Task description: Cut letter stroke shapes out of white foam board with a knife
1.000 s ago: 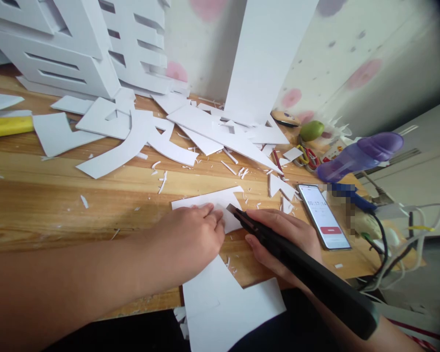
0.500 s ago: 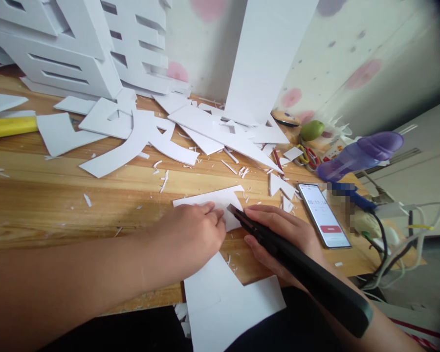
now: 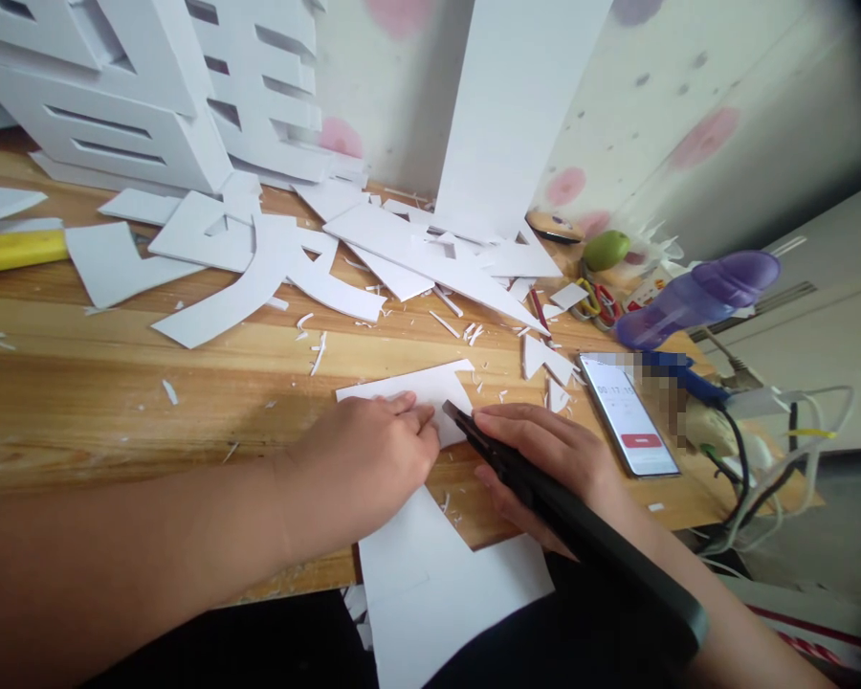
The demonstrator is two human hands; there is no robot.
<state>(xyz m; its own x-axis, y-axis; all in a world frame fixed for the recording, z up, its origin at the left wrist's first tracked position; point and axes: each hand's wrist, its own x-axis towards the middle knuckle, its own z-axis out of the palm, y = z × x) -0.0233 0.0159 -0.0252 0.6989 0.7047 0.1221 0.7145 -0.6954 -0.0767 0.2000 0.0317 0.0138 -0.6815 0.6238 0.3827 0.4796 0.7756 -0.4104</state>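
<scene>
A white foam board piece (image 3: 441,378) lies on the wooden table, pinned down by the bunched fingers of my left hand (image 3: 384,450). In my right hand (image 3: 545,445) is a long black utility knife (image 3: 566,517), its fingers closed around the front of the handle. The short metal blade points left, at the board's surface just beside my left fingertips. Below my left wrist, a larger white board piece (image 3: 430,584) reaches over the table's front edge toward my lap. My left hand hides whether the two pieces join.
Several white board offcuts (image 3: 416,249) and thin shavings litter the table (image 3: 100,383). Tall cut-out white boards (image 3: 136,144) stand back left. A phone (image 3: 631,421), a purple bottle (image 3: 695,297), scissors (image 3: 603,306) and cables (image 3: 782,478) are on the right; a yellow object (image 3: 18,251) lies left.
The whole view has shifted slightly, so everything sits a little further left and higher. The knife tip and both hands keep nearly the same place on the board.
</scene>
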